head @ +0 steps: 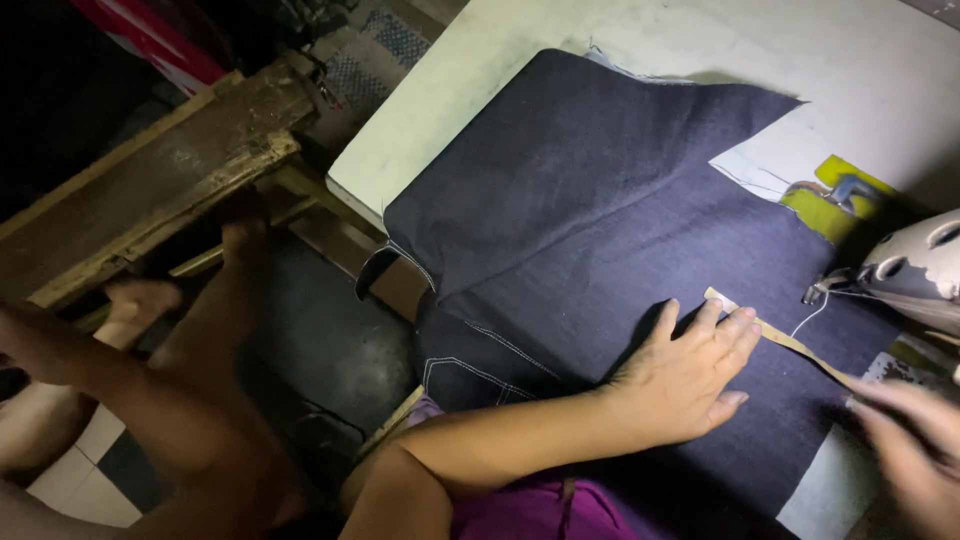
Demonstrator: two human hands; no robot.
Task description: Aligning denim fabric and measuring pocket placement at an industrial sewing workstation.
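Observation:
A large piece of dark denim (600, 220) with white stitching lies spread over a pale sewing table (470, 100). My left hand (690, 375) lies flat on the denim, fingers apart, its fingertips touching the end of a tan strip (790, 342) that runs across the cloth. My right hand (915, 440) is at the right edge, blurred, at the other end of the strip. The sewing machine head (910, 270) stands just above the strip at the right.
A yellow-green piece (835, 205) lies on the table behind the machine. A worn wooden bench (150, 180) stands to the left of the table. Another person's bare legs and feet (140, 330) rest at the lower left over a tiled floor.

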